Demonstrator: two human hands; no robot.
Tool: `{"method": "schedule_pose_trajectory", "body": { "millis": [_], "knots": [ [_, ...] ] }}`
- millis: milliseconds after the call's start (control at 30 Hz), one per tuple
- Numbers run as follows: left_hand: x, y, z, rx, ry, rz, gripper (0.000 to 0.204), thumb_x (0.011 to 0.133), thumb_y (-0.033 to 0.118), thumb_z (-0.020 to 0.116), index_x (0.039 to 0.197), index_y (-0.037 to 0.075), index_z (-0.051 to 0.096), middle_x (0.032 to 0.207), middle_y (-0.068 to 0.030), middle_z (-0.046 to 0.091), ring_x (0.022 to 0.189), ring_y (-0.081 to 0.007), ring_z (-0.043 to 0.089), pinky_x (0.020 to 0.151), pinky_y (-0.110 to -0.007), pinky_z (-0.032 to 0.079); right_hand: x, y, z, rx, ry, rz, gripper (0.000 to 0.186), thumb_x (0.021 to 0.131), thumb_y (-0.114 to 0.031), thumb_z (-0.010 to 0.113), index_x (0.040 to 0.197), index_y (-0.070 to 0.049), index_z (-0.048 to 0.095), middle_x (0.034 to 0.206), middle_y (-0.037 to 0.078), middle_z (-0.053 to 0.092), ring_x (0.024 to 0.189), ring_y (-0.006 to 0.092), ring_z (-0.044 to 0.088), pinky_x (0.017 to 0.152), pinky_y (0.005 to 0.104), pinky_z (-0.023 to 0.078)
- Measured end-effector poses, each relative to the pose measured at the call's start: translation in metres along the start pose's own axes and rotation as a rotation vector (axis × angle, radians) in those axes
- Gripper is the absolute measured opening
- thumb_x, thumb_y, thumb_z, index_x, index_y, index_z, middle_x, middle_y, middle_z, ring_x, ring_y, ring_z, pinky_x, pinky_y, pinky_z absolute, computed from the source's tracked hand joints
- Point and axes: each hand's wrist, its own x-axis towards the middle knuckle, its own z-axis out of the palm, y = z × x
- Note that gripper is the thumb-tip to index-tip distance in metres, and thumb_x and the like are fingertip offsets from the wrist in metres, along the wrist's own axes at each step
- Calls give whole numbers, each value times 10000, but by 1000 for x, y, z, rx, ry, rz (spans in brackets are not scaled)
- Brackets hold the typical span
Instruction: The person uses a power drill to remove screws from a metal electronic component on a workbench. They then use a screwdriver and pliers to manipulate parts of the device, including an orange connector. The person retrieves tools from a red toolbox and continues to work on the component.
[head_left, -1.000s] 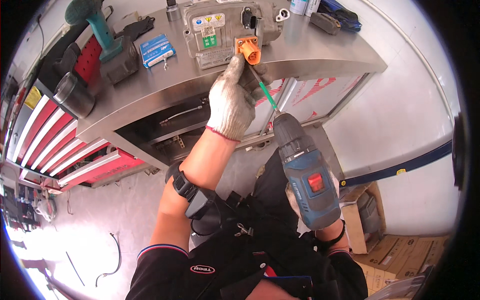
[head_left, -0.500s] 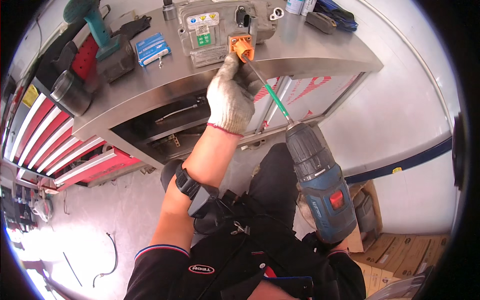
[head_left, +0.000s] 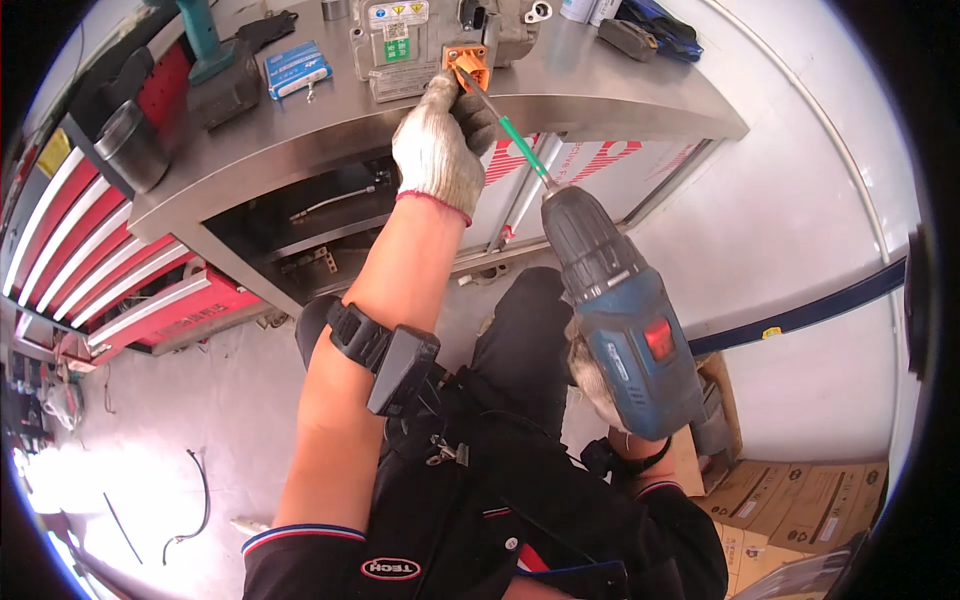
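A grey metal housing [head_left: 420, 50] with warning labels sits at the front edge of the steel workbench. Its orange connector [head_left: 466, 68] faces me. My left hand [head_left: 438, 150], in a white knitted glove, is closed at the connector, thumb against its lower left side and the other fingers curled beneath. A blue and black cordless drill [head_left: 635, 345] is in my right hand [head_left: 592, 380], which is gloved and mostly hidden under the drill body. From its chuck a long bit with a green sleeve [head_left: 525, 143] slants up, its tip at the orange connector.
On the bench [head_left: 285, 135] lie a blue and white box [head_left: 297, 69], a teal power tool [head_left: 215, 70] and a dark metal cylinder [head_left: 133, 152]. A red drawer cabinet [head_left: 90, 240] stands left. Cardboard boxes [head_left: 800, 505] are stacked at lower right.
The bench and housing sit slightly higher and further left in view. The drill appears higher and further left too, and more of my right glove shows. The bit tip stays at the connector.
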Motion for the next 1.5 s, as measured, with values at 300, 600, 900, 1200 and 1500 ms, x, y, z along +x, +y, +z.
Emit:
{"method": "schedule_pose_trajectory", "body": {
  "millis": [300,600,900,1200,1500],
  "knots": [
    [0,-2,6,125,37,94,202,1011,210,677,948,17,676,701,-71,640,516,-164,558,482,-321,462,23,-19,7,-259,33,-366,389,915,-133,740,1273,-39,623,1143,117,739,967,225,740,879,385,606],
    [-7,8,-16,300,23,259,218,961,175,756,1096,4,753,1013,-116,761,773,-197,698,673,-376,585,43,-24,10,-905,54,-711,511,794,-83,850,1259,-25,647,1127,100,764,999,228,744,896,354,590],
    [10,165,-63,1657,73,769,538,915,548,709,1123,60,797,951,-149,793,937,-264,761,893,-370,561,48,-25,12,-1052,58,-750,628,808,-82,837,1385,-18,596,1184,104,755,1037,242,738,942,351,584],
    [24,191,-49,2355,-18,823,430,936,449,622,1086,83,792,1089,-210,757,1045,-401,719,931,-476,572,32,-52,23,-1036,66,-616,404,890,-186,795,1268,-99,682,1134,88,762,1025,261,726,900,397,584],
    [33,200,-47,2425,-82,798,429,917,444,652,1061,66,791,1068,-222,752,1027,-398,723,916,-479,573,32,-51,30,-1193,56,-798,421,924,-197,768,1310,-65,661,1193,97,743,1061,254,721,911,390,588]
  ]
}}
